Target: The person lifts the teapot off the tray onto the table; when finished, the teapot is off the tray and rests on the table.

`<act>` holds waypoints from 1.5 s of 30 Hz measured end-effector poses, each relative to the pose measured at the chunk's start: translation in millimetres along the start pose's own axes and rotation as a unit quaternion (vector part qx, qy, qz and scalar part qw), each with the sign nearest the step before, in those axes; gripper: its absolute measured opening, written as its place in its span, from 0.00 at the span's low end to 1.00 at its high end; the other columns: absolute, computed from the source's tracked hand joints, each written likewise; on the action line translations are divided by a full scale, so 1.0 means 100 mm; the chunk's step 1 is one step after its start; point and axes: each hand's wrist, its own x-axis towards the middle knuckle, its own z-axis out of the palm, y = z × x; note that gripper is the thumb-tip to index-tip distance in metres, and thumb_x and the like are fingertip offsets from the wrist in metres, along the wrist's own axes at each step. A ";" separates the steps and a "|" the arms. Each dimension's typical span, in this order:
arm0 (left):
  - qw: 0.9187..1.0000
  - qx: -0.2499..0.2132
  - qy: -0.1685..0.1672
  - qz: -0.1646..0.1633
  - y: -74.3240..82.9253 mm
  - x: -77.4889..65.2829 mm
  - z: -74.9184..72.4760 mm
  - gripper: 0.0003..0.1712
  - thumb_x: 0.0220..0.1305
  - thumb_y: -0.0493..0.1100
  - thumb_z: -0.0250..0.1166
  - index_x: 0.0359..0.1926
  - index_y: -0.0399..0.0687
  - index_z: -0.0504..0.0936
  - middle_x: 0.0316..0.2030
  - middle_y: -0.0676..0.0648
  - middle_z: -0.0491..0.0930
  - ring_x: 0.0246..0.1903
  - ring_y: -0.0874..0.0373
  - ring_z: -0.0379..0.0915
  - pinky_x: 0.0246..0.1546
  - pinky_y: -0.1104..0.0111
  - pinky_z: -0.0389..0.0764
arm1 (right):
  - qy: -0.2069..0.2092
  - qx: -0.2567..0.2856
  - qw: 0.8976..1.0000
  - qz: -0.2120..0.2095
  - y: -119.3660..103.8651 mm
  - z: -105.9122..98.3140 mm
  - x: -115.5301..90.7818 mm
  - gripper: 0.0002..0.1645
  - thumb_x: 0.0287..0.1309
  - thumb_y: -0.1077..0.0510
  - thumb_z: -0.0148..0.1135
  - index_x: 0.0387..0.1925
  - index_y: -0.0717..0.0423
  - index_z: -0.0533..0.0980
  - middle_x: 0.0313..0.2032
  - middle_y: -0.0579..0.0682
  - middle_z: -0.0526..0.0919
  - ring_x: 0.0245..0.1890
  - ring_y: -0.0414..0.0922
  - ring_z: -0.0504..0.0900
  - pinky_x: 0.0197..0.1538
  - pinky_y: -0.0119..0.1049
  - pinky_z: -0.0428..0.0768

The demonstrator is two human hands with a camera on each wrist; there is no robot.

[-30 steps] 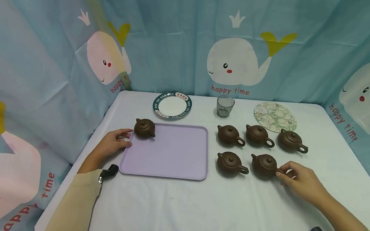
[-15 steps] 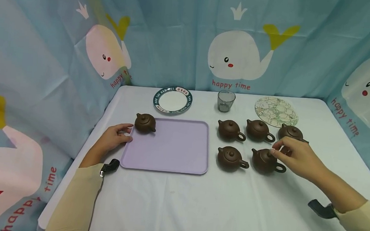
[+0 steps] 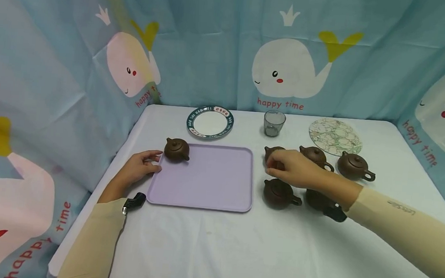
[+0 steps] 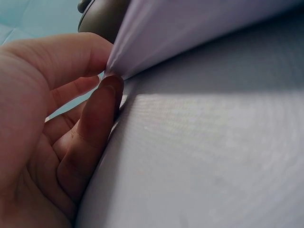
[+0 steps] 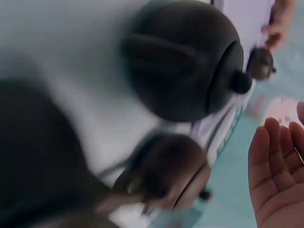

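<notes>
My left hand (image 3: 138,168) holds the left rim of a lilac tray (image 3: 203,185); in the left wrist view a finger and the thumb meet at its edge. One brown teapot (image 3: 177,150) stands on the tray's far left corner. My right hand (image 3: 292,165) hovers over the other teapots with nothing in its fingers, which look nearly straight in the right wrist view. It partly covers a back-row teapot (image 3: 271,150). Just in front is another teapot (image 3: 278,195). The forearm half hides a front-row teapot (image 3: 317,199); two more, a middle teapot (image 3: 312,155) and a right teapot (image 3: 353,166), stand behind.
Along the back of the white-covered table (image 3: 213,251) lie a green-rimmed plate (image 3: 210,122), a clear grey glass (image 3: 274,124) and a round patterned mat (image 3: 335,137). A blue whale-print curtain (image 3: 198,45) hangs behind and to the sides.
My right hand let go of the front-right teapot's handle, rose past its lid and swept left over the teapots. The left hand has stayed at the tray's edge.
</notes>
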 end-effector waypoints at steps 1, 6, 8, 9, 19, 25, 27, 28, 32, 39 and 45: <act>1.000 -0.003 -0.001 0.002 0.00 0.00 0.00 0.36 0.57 0.40 0.70 0.67 0.44 0.70 0.54 0.38 0.75 0.36 0.52 0.74 0.36 0.69 0.75 | -0.007 0.005 1.000 -0.002 -0.04 0.04 0.09 0.05 0.62 0.51 0.65 0.37 0.46 0.78 0.28 0.37 0.76 0.27 0.37 0.74 0.33 0.36 0.74; 1.000 -0.010 -0.005 0.011 0.02 0.02 0.00 0.36 0.57 0.39 0.70 0.66 0.42 0.70 0.53 0.37 0.75 0.36 0.53 0.74 0.36 0.72 0.76 | -0.031 0.044 0.999 0.003 -0.28 0.27 0.51 0.06 0.63 0.51 0.63 0.38 0.47 0.79 0.32 0.39 0.79 0.31 0.38 0.77 0.35 0.36 0.76; 1.000 -0.009 -0.002 0.011 0.01 0.03 0.00 0.35 0.57 0.39 0.70 0.66 0.41 0.70 0.53 0.37 0.75 0.36 0.53 0.73 0.36 0.72 0.75 | -0.037 0.061 0.997 0.002 -0.39 0.38 0.67 0.07 0.63 0.50 0.63 0.39 0.47 0.79 0.33 0.39 0.80 0.31 0.38 0.77 0.36 0.35 0.76; 1.000 -0.010 -0.001 0.006 0.01 0.03 0.00 0.35 0.57 0.39 0.71 0.66 0.42 0.71 0.53 0.38 0.75 0.36 0.53 0.73 0.37 0.71 0.75 | -0.039 0.068 0.997 -0.002 -0.45 0.44 0.75 0.07 0.63 0.51 0.63 0.39 0.47 0.79 0.33 0.38 0.80 0.31 0.38 0.77 0.37 0.35 0.76; 1.000 -0.014 0.001 -0.005 -0.02 -0.04 0.00 0.36 0.57 0.38 0.70 0.67 0.43 0.70 0.54 0.38 0.75 0.35 0.53 0.75 0.36 0.69 0.76 | -0.023 0.117 0.992 -0.036 -0.87 1.01 1.42 0.08 0.63 0.48 0.62 0.38 0.47 0.78 0.32 0.36 0.80 0.30 0.35 0.77 0.36 0.30 0.75; 1.000 -0.017 0.002 0.004 -0.03 -0.03 0.02 0.35 0.57 0.38 0.70 0.66 0.43 0.71 0.52 0.37 0.75 0.33 0.54 0.75 0.33 0.70 0.76 | 0.038 0.145 0.989 0.015 -0.96 1.22 1.74 0.10 0.62 0.47 0.64 0.37 0.48 0.77 0.32 0.38 0.79 0.29 0.37 0.76 0.33 0.29 0.74; 1.000 -0.017 0.002 0.005 -0.03 -0.01 0.02 0.35 0.57 0.38 0.70 0.66 0.43 0.71 0.52 0.37 0.75 0.33 0.54 0.75 0.33 0.70 0.76 | 0.058 0.158 0.985 0.046 -0.95 1.28 1.81 0.11 0.60 0.46 0.66 0.35 0.47 0.77 0.31 0.39 0.79 0.29 0.38 0.75 0.32 0.30 0.73; 1.000 -0.018 0.002 0.005 -0.02 -0.01 0.02 0.35 0.57 0.38 0.70 0.66 0.43 0.71 0.52 0.37 0.75 0.33 0.54 0.75 0.33 0.70 0.76 | 0.069 0.162 0.983 0.061 -0.94 1.31 1.83 0.12 0.59 0.45 0.66 0.35 0.47 0.77 0.31 0.39 0.79 0.29 0.38 0.75 0.32 0.30 0.73; 1.000 -0.016 0.000 0.006 -0.02 0.01 0.02 0.36 0.57 0.39 0.70 0.66 0.43 0.70 0.53 0.38 0.75 0.34 0.53 0.76 0.34 0.69 0.76 | 0.096 0.175 0.973 0.113 -0.88 1.40 1.91 0.16 0.56 0.42 0.69 0.33 0.47 0.76 0.28 0.41 0.78 0.27 0.38 0.75 0.32 0.32 0.73; 1.000 -0.012 -0.002 0.008 -0.01 0.01 0.02 0.36 0.57 0.38 0.70 0.67 0.43 0.70 0.53 0.38 0.75 0.35 0.54 0.76 0.34 0.69 0.76 | 0.090 0.145 0.974 0.148 -0.77 1.53 2.00 0.21 0.51 0.39 0.72 0.31 0.48 0.75 0.24 0.41 0.77 0.25 0.38 0.75 0.30 0.33 0.73; 1.000 -0.013 -0.002 0.009 0.00 -0.01 0.02 0.36 0.57 0.38 0.70 0.67 0.43 0.70 0.53 0.38 0.75 0.34 0.54 0.76 0.34 0.69 0.77 | 0.076 0.130 0.979 0.140 -0.75 1.59 2.05 0.18 0.52 0.41 0.71 0.29 0.48 0.75 0.24 0.41 0.78 0.26 0.39 0.75 0.30 0.32 0.72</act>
